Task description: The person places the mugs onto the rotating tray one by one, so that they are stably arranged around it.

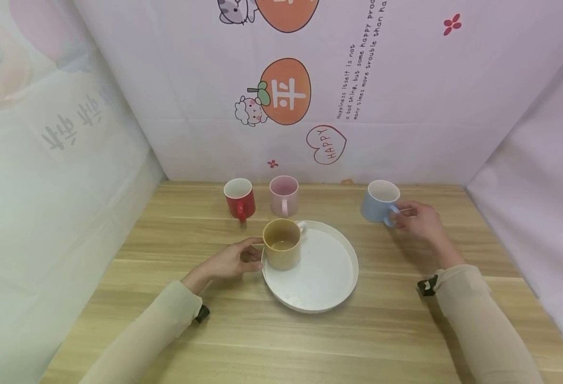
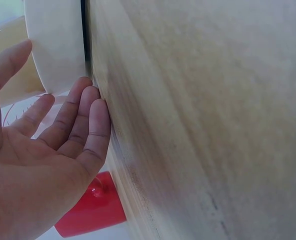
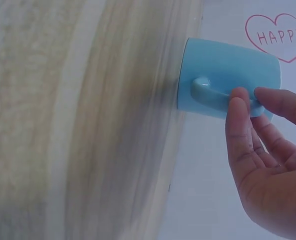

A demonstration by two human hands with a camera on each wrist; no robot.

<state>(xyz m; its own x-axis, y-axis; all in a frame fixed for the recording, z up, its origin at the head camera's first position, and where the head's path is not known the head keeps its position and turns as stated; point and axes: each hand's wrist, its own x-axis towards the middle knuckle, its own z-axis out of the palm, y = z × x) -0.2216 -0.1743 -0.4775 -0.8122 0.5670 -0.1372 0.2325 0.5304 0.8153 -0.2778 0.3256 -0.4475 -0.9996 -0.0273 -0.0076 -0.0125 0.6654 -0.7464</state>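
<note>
A light blue mug stands upright at the back right of the wooden table. My right hand pinches its handle between thumb and fingers. A tan-yellow mug sits upright on the left part of a round white tray, its pale handle pointing to the back right. Beside the tray's left rim, my left hand has loosely bent, parted fingers. In the left wrist view its thumb reaches the white rim and it grips nothing.
A red mug and a pink mug stand behind the tray, handles toward me. Printed white cloth rises at the table's back edge, and plain white cloth bounds the right side.
</note>
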